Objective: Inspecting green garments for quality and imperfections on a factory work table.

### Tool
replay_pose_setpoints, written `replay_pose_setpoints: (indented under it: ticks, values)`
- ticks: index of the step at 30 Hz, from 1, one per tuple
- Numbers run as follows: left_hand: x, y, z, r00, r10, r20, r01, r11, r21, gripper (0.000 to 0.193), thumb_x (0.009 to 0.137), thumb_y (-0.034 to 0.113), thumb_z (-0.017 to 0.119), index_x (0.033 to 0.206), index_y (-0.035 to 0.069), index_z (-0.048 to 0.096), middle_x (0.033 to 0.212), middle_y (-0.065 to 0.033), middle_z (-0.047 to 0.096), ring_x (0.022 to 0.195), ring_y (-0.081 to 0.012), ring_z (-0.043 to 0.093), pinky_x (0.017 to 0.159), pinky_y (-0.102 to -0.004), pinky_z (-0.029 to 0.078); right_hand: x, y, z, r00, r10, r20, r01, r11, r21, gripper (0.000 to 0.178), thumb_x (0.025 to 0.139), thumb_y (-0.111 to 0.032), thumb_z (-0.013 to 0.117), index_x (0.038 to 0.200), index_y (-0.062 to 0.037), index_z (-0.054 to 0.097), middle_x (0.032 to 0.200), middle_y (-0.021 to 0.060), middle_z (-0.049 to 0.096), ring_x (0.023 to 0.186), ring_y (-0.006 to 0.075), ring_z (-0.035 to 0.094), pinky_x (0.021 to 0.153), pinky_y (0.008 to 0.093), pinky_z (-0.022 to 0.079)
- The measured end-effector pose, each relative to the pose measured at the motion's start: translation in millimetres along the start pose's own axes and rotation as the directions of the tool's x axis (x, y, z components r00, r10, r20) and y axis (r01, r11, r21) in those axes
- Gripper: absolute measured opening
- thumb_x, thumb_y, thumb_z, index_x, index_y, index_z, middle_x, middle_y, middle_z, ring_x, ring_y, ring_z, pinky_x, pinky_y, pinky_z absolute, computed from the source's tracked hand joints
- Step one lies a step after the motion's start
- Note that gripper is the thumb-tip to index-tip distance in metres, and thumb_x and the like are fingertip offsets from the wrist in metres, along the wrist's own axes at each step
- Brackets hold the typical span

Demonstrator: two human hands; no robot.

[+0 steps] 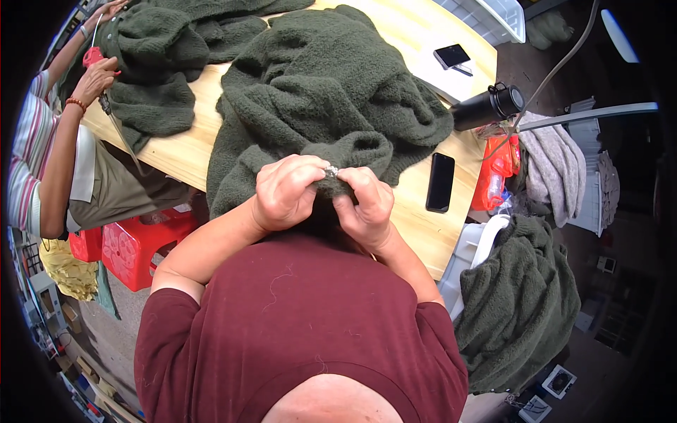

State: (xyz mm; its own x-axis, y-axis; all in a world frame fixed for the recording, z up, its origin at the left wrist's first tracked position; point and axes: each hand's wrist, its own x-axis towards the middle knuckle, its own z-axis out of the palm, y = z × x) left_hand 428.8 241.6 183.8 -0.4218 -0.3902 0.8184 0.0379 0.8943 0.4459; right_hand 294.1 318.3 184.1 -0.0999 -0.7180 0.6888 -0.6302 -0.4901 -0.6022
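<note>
A dark green fleece garment (pixel 331 92) lies bunched on the wooden table (pixel 187 158). My left hand (pixel 282 192) and my right hand (pixel 365 204) both pinch its near edge close to my chest, fingers closed on the fabric. Between the two thumbs sits a small silver metal piece (pixel 331 170), which looks like a zipper pull or snap. My hands touch each other at the fingertips. The fabric under my hands is partly hidden.
A black phone (pixel 440 182) lies right of my hands, and a black bottle (pixel 486 107) lies on its side further back. A second phone (pixel 452 56) rests on white paper. Another person (pixel 63 141) at the left works on a second green garment (pixel 159 63). More green fleece (pixel 518 303) fills a bin at right.
</note>
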Motion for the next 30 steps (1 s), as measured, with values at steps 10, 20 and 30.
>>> replay_pose_setpoints:
  ticks: [10, 20, 30]
  values:
    - [6.0, 13.4, -6.1, 0.954, -0.288, 0.086, 0.300, 0.924, -0.238, 0.023, 0.061, -0.012, 0.059, 0.080, 0.001, 0.056, 0.073, -0.0111, 0.060, 0.060, -0.0231, 0.060, 0.052, -0.0276, 0.048, -1.8, 1.0, -5.8, 0.992, -0.124, 0.002, 0.124, 0.990, -0.069, 0.031, 0.057, 0.013, 0.058, 0.086, 0.0015, 0.057, 0.074, 0.0134, 0.055, 0.059, 0.0250, 0.056, 0.050, 0.0305, 0.045]
    - [-0.9, 2.5, 3.4, 0.983, -0.182, 0.020, 0.177, 0.973, 0.144, 0.023, 0.057, -0.011, 0.054, 0.077, 0.000, 0.052, 0.066, -0.0113, 0.055, 0.056, -0.0262, 0.056, 0.050, -0.0317, 0.047, 2.3, -3.7, -5.0, 0.991, 0.061, 0.121, -0.056, 0.998, -0.040, 0.029, 0.058, 0.010, 0.056, 0.085, 0.0020, 0.055, 0.077, 0.0141, 0.055, 0.064, 0.0282, 0.057, 0.054, 0.0324, 0.047]
    - [-22.1, -26.3, -33.0, 0.788, -0.382, 0.483, 0.264, 0.918, 0.295, 0.016, 0.064, 0.005, 0.065, 0.077, 0.004, 0.056, 0.069, -0.0100, 0.057, 0.065, -0.0285, 0.058, 0.056, -0.0352, 0.046, -47.6, 55.7, -44.6, 0.737, 0.657, 0.158, -0.652, 0.753, -0.088, 0.017, 0.071, 0.007, 0.049, 0.083, 0.0008, 0.059, 0.072, 0.0053, 0.057, 0.066, 0.0083, 0.052, 0.060, 0.0217, 0.041]
